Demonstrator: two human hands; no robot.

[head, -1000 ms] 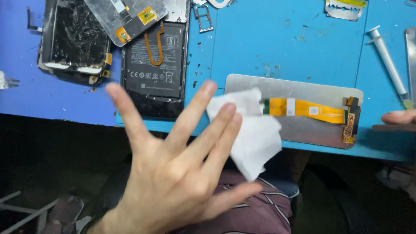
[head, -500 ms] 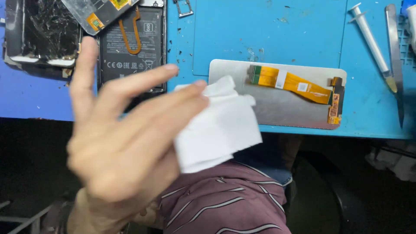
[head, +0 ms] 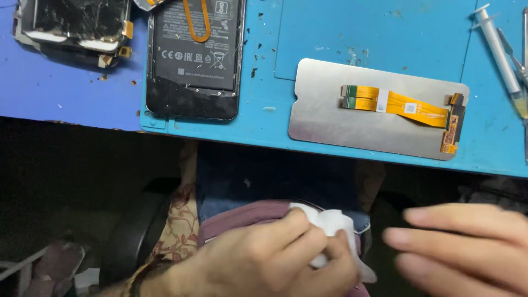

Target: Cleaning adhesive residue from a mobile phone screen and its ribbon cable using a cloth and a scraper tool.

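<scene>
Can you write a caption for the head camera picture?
Left hand clutches a white tissue below the blue mat, where a silver phone screen panel lies.

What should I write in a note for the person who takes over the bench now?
Left hand: closed around a crumpled white tissue, low over the lap, off the mat.
Right hand: open, empty, fingers pointing at the tissue; blurred.
Screen panel: lies back side up at the front edge of the blue mat, its orange flex cable loose on top.
Opened phone: left of the panel, battery showing.
Cracked screen: far left.
Syringe: right.
Done: phone opened. Left: panel not yet fitted.
</scene>
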